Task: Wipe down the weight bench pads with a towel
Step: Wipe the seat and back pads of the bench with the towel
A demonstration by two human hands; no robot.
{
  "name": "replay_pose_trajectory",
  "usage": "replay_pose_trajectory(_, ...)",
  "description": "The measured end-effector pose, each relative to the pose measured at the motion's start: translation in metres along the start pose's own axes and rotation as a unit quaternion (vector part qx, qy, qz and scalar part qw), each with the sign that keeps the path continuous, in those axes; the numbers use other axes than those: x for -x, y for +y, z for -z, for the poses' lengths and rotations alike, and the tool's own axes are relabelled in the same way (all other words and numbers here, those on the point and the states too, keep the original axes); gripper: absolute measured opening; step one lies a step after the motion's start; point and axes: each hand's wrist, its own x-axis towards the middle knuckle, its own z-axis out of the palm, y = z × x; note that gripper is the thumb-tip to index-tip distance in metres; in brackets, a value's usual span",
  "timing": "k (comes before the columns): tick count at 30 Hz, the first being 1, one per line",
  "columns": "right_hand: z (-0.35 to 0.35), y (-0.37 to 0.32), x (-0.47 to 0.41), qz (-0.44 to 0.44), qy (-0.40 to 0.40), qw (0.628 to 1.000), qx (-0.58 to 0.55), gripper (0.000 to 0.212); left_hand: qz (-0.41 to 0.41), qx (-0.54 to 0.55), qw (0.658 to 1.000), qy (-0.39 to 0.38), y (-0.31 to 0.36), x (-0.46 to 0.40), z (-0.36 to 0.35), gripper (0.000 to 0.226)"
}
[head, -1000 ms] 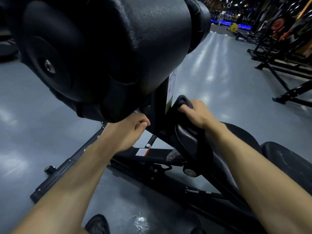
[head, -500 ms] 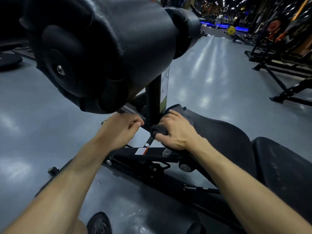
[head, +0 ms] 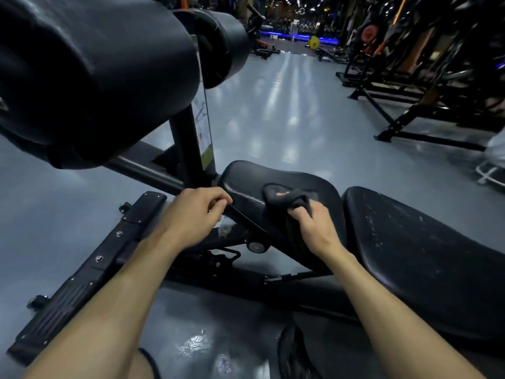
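The right hand (head: 314, 225) is closed around a dark towel (head: 287, 198), fingers wrapped over a bunched fold of it, and the free part of the cloth lies spread forward from the knuckles onto the seat pad (head: 276, 181). So the surface to be wiped sits directly ahead of that hand, running away from the person toward the upright post (head: 188, 149); its long axis goes near-to-far, narrowing at the post end. The right hand is plainly the nearer one to the work and already in contact through the cloth.

The left hand (head: 196, 214) is curled loosely at the pad's left edge, thumb and fingertips pinched near the trim; whether it actually grips the edge I cannot tell.

Further right, just beside the seat pad across a narrow gap, lies the back pad (head: 410, 242), its top showing pale scuffs or streaks. I'd judge a sideways sweep of the right hand reaches it next. Overhead at left hang the big roller pads (head: 103, 72), well above both hands.
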Motion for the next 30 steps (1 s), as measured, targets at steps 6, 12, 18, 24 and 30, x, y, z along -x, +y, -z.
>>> replay_pose_trajectory(6,0.026,0.043,0.004,-0.05,-0.006,0.978,0.203,0.079,-0.053,-0.03,0.998,0.002,0.011,-0.013,-0.016,0.017)
replay_pose_trajectory(12,0.035,0.069,-0.063,-0.045,-0.023,0.97,0.236,0.081,-0.086,-0.08,0.993,0.011,0.002,-0.046,-0.02,0.018)
replay_pose_trajectory(18,0.042,0.086,-0.146,-0.053,-0.043,0.972,0.226,0.053,-0.092,-0.072,0.993,0.03,-0.018,-0.07,-0.026,0.017)
replay_pose_trajectory(24,0.053,0.099,-0.193,-0.187,-0.091,0.953,0.218,0.051,-0.071,-0.046,0.995,0.055,-0.021,-0.084,-0.038,0.017)
replay_pose_trajectory(30,0.052,0.092,-0.173,-0.193,-0.051,0.95,0.239,0.06,-0.069,-0.046,0.995,0.056,-0.018,-0.072,-0.033,0.017)
